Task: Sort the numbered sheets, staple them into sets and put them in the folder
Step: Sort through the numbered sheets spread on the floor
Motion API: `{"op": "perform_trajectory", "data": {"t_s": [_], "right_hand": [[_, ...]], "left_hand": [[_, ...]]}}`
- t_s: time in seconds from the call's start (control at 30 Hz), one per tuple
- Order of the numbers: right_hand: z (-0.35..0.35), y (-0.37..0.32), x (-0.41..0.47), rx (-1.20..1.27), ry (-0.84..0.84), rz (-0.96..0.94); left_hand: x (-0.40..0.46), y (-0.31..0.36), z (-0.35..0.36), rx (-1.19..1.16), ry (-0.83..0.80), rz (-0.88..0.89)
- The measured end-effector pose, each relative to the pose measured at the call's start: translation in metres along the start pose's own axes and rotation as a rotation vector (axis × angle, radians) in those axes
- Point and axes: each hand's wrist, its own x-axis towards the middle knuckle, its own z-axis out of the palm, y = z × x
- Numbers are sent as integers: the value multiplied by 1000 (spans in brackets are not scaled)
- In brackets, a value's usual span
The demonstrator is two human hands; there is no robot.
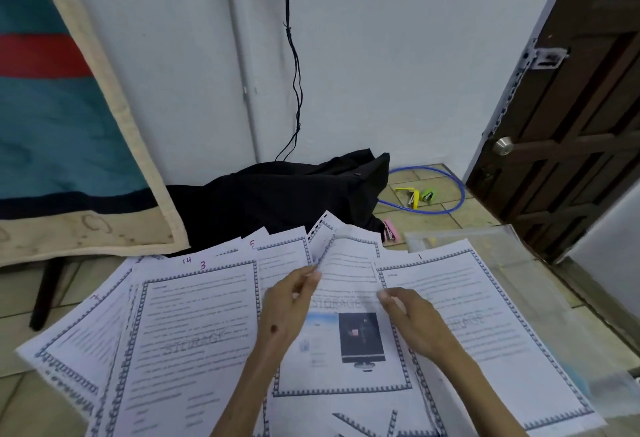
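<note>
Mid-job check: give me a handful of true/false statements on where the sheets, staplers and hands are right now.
1. The left hand pinches a sheet being lifted. True.
2. The sheet marked 1 lies left of the sheet marked 3. False: it lies to the right.
3. The pink stapler lies on the floor beyond the sheets. True.
4. The green stapler is in the right hand. False: it lies on the floor by the blue hose.
</note>
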Motion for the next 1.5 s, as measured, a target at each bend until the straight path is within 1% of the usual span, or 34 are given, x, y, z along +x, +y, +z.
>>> {"op": "perform_trajectory", "data": {"t_s": [0.1,0.17,0.2,0.23,0.27,0.3,0.37,0.43,0.47,0.53,0.57,0.6,0.63,0.7,0.77,0.9,1.0,1.1,1.17,1.3,1.4,1.5], "right_hand": [[3,-24,-6,318,-61,4],[11,-38,-9,521,-163,29],[15,-42,-9,577,-201,36],[21,-39,-7,577,-210,21],[26,-37,-5,565,-176,18],[30,-33,-3,551,-119,12],[34,-26,0,536,-12,8],[35,-24,0,639,59,-1],[36,-24,1,678,90,-2],[40,-25,4,614,174,-46],[44,-22,7,536,210,-64],[46,-22,8,462,209,-77],[45,-24,8,406,183,-72],[46,-27,8,380,142,-17],[43,-29,8,413,150,22],[41,-28,10,435,178,80],[40,-29,10,492,159,120],[36,-41,8,564,164,122],[33,-49,6,584,124,125],[33,-57,6,548,67,154],[33,-59,8,544,65,153],[36,-58,11,512,48,118]], "left_hand": [[-3,14,5,-192,-144,-109],[-6,20,12,-266,-235,-111],[-7,22,15,-305,-286,-109],[-7,23,17,-353,-331,-124],[-5,21,18,-405,-362,-159],[-2,18,15,-446,-372,-200],[4,11,6,-452,-320,-266],[7,2,-4,-307,-202,-259],[6,-3,-8,-173,-150,-237],[5,-10,-12,73,-111,-206],[6,-13,-13,118,-111,-210],[7,-15,-12,114,-116,-221],[9,-17,-12,90,-119,-235],[14,-20,-13,45,-130,-277],[19,-23,-11,32,-163,-318],[21,-25,-10,-33,-233,-312],[22,-24,-12,-67,-223,-309],[20,-20,-15,-139,-240,-297],[19,-17,-15,-188,-264,-286],[14,-7,-11,-334,-351,-307],[11,-8,-3,-368,-389,-291],[4,-10,8,-358,-434,-236]]}}
